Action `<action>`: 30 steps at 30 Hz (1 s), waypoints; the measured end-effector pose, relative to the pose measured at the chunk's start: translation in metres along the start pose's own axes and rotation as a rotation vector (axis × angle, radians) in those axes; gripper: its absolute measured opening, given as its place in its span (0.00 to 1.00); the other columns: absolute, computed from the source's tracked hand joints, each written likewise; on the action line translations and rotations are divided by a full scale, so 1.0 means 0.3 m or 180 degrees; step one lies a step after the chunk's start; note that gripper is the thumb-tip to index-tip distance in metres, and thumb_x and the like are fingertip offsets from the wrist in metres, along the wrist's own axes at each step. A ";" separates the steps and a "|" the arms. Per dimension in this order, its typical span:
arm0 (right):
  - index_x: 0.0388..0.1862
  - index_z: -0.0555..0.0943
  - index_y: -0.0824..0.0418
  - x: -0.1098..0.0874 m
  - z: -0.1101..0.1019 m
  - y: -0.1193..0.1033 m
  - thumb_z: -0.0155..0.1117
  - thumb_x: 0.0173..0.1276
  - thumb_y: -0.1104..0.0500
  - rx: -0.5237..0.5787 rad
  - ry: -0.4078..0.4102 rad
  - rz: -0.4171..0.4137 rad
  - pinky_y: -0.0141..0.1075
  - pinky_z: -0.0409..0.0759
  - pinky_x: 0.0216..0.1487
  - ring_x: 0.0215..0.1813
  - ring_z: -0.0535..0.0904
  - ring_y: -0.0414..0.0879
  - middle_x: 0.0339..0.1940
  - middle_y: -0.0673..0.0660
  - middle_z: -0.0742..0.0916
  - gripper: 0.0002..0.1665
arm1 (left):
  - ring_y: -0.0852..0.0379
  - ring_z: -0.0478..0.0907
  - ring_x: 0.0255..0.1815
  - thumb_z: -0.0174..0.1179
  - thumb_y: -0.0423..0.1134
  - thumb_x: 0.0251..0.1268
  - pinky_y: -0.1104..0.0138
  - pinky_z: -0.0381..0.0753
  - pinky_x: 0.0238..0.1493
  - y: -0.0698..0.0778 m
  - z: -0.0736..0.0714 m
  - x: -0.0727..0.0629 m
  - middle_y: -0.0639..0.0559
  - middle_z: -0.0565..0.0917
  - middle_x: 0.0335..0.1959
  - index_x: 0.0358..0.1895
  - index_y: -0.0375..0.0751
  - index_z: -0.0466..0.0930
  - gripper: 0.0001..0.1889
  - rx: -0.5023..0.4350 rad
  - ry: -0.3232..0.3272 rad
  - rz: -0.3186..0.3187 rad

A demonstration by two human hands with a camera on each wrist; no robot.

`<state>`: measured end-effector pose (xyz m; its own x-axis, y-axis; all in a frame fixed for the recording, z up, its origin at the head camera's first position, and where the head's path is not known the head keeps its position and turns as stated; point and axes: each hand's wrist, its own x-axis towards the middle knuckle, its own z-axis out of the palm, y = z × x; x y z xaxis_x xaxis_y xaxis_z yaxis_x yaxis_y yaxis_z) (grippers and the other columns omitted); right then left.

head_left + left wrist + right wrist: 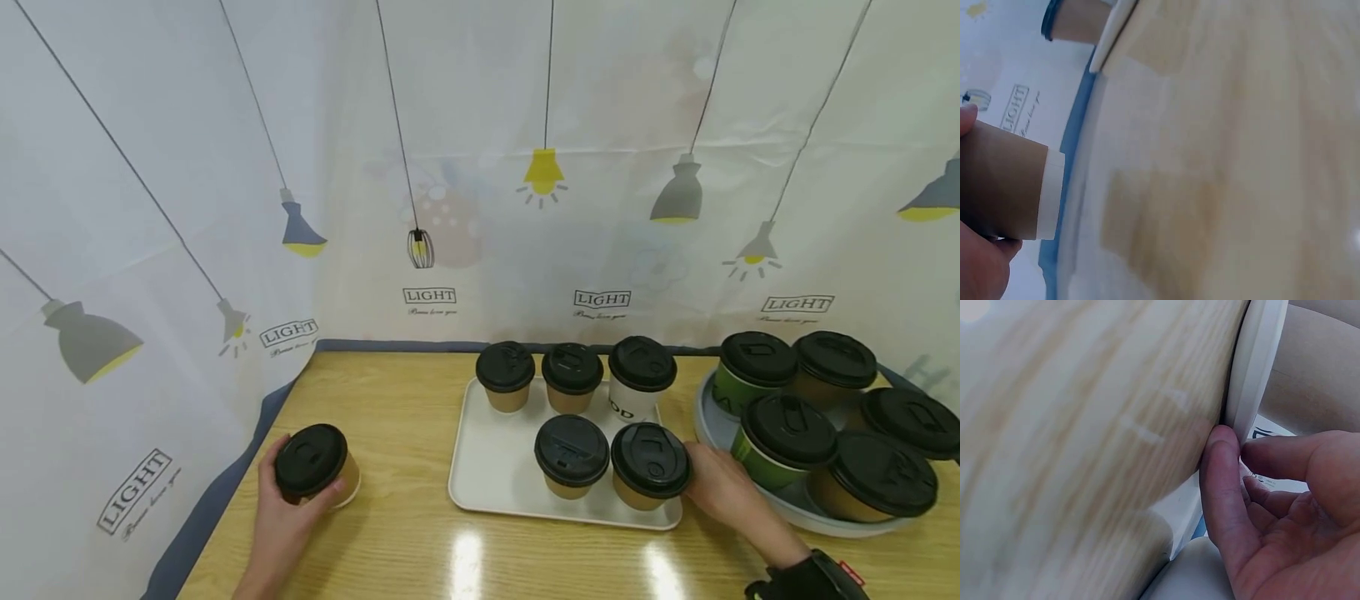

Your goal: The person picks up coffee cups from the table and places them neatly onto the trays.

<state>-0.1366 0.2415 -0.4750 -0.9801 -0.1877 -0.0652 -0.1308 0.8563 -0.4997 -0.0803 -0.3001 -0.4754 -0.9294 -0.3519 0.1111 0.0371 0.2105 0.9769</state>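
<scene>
My left hand [288, 517] grips a brown paper cup with a black lid [311, 460] at the left of the table. In the left wrist view the brown wall of this cup [1004, 181] and its pale bottom band show between thumb and fingers. My right hand [723, 492] is at the right edge of a white tray [487, 467]. The right wrist view has its thumb and a finger [1222, 481] pinching the tray's rim [1254, 369]. On the tray stand several black-lidded cups, among them a brown one [648, 492] closest to my right hand and a white one [630, 400].
A round grey-blue tray [817, 517] at the right holds several lidded cups, some green [765, 462] and some brown [855, 492]. A curtain printed with lamps [480, 100] hangs behind the wooden table [405, 533] and along its left side.
</scene>
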 end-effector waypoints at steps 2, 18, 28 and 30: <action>0.28 0.77 0.58 0.001 0.000 0.003 0.65 0.62 0.67 -0.0005 -0.0003 0.0005 0.45 0.73 0.30 0.29 0.72 0.48 0.26 0.51 0.79 0.07 | 0.67 0.70 0.63 0.75 0.22 0.54 0.82 0.70 0.57 0.023 0.025 -0.005 0.58 0.67 0.66 0.81 0.48 0.51 0.55 0.0019 -0.0039 0.0120; 0.28 0.77 0.58 0.004 0.002 -0.002 0.64 0.63 0.67 -0.0063 0.0000 0.0062 0.45 0.73 0.30 0.29 0.71 0.48 0.26 0.50 0.79 0.07 | 0.63 0.72 0.67 0.75 0.20 0.51 0.76 0.72 0.62 0.144 0.243 -0.036 0.50 0.69 0.70 0.79 0.46 0.54 0.53 -0.0376 -0.0780 0.0413; 0.27 0.77 0.58 0.003 0.002 0.000 0.65 0.64 0.66 -0.0044 0.0031 0.0042 0.46 0.74 0.30 0.29 0.73 0.47 0.26 0.51 0.80 0.08 | 0.56 0.69 0.71 0.78 0.27 0.53 0.68 0.71 0.66 0.169 0.375 -0.040 0.48 0.69 0.73 0.79 0.49 0.54 0.53 -0.0480 -0.1337 0.0280; 0.27 0.77 0.58 0.002 0.002 -0.001 0.64 0.65 0.66 -0.0031 0.0027 0.0046 0.45 0.74 0.30 0.29 0.73 0.47 0.26 0.50 0.80 0.08 | 0.53 0.69 0.72 0.78 0.28 0.53 0.64 0.70 0.68 0.170 0.397 -0.042 0.48 0.69 0.74 0.79 0.49 0.54 0.53 -0.0513 -0.1415 0.0265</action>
<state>-0.1370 0.2409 -0.4753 -0.9831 -0.1711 -0.0649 -0.1179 0.8635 -0.4904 -0.1106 -0.1763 -0.4488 -0.9865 0.0916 0.1358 0.1420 0.0649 0.9877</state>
